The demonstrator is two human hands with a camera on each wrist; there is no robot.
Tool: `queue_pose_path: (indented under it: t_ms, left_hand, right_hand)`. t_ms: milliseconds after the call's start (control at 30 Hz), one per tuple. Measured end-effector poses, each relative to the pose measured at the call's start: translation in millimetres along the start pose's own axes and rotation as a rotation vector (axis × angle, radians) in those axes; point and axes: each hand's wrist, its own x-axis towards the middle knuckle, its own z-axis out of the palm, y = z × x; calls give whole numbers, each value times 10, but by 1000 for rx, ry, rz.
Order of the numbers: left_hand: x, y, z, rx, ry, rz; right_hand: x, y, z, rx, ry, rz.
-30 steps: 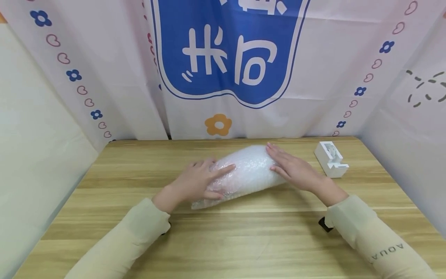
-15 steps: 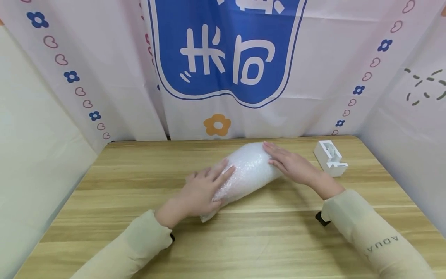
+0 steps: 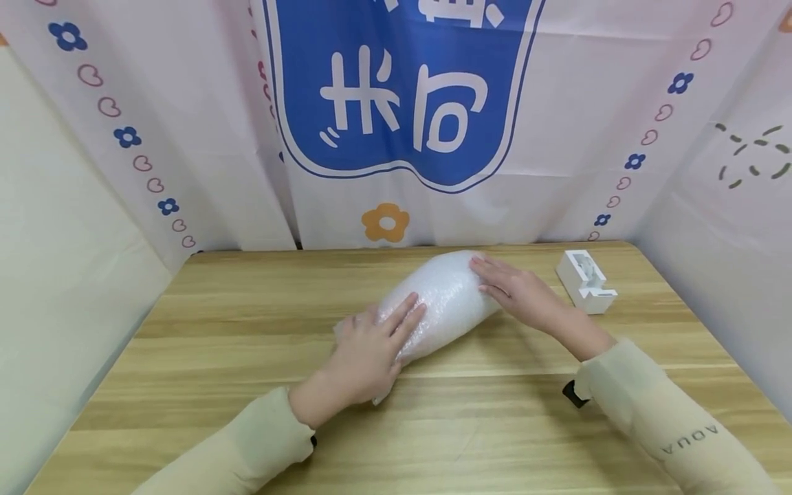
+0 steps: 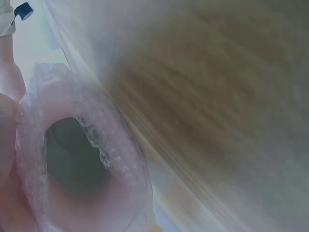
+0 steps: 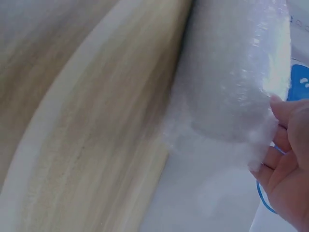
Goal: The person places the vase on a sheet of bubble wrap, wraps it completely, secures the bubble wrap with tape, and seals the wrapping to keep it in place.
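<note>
A bundle of clear bubble wrap (image 3: 445,295) lies slantwise on the wooden table, its shape rounded and whitish. My left hand (image 3: 368,354) rests across its near left end with straight fingers, and loose wrap sticks out on both sides of the hand. On the far right end, the fingertips of my right hand (image 3: 522,292) touch the wrap. The left wrist view looks into the bubble wrap's end (image 4: 128,186), which has a dark round opening. Beside the wrapped end (image 5: 231,72) in the right wrist view, my right fingers touch the overhanging film. What lies inside is unclear.
At the right rear of the wooden table (image 3: 470,426) stands a small white box (image 3: 584,282) with a cutout and a clear roll-like thing inside. A printed curtain (image 3: 581,137) hangs behind the table's back edge, and pale walls flank it.
The bundle has turned, its left end coming towards me and right. My left hand has moved right and nearer with it. My right hand has stayed almost in place.
</note>
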Motion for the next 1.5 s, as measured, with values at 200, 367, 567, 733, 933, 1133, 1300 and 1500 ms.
queue_pose_path:
  t_ms: [200,367,567,733,933,1133,1300,1500]
  left_hand:
    - [-23,28,29,21,43,9]
    - [-12,57,33,23,52,-7]
    - [39,136,25,-21,-1,-74]
    - [88,179,6,-28,-24,-103]
    - [90,179,-7,15,-3,-87]
    - [105,116,-11,55,44,-45]
    - [177,14,-29,32,67,5]
    - [256,-107,-70,-138,-16,94]
  right_hand:
    - [16,6,-104,120,-26,109]
    - [30,37,-124,114,-69,111]
    - [55,51,-134,80,-64,167]
    - [56,65,-170,75,-81,199]
    - [52,121,-209,117,-72,222]
    - [89,138,-152,68,-45,160]
    - [116,141,-119,83,-25,124]
    - [136,171,-98,44,-25,73]
